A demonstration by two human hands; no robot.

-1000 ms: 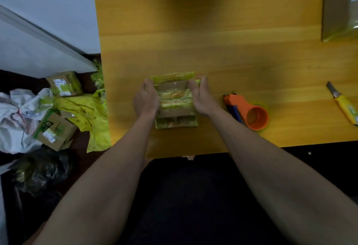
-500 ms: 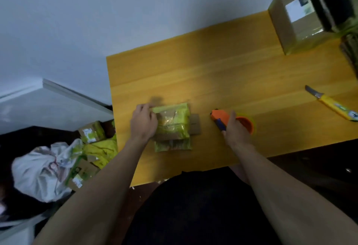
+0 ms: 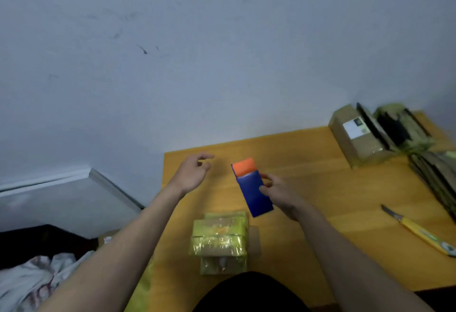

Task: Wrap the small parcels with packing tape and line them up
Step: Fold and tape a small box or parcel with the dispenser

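Fingers of my right hand grip the tape dispenser above the table; my left hand hovers loosely spread, empty. Taped parcel lies near the front edge, bare wood beyond.

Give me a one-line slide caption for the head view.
Right hand lifts the orange-and-blue tape dispenser above the taped parcels on the wooden table; left hand hovers open.
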